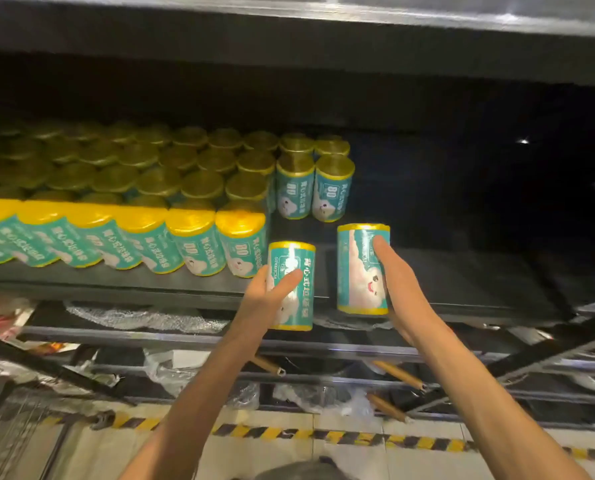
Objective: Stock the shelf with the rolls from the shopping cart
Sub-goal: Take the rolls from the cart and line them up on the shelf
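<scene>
Two cylindrical rolls wrapped in teal paper labels with yellow ends are held up at the front edge of a dark, flat shelf board (462, 282). The left roll (294, 271) is gripped by the left hand (268, 299), whose thumb is laid across the label while the other fingers are wrapped behind it; the roll is upright and its lower half hangs in front of the shelf edge. The right roll (360, 268) is gripped by the right hand (398, 289), with a finger stretched up along the label and the palm pressed to the roll's right side; it is upright too, just right of the left roll and apart from it. On the shelf to the left, many identical teal-and-yellow stocked rolls (171, 202) are packed upright in rows, the front row leaning slightly. Two more of them (315, 187) stand side by side behind the held rolls. Below the shelf, metal rails (150, 336), clear plastic bags (171, 370) and a yellow-and-black striped floor line (341, 436) are seen.
</scene>
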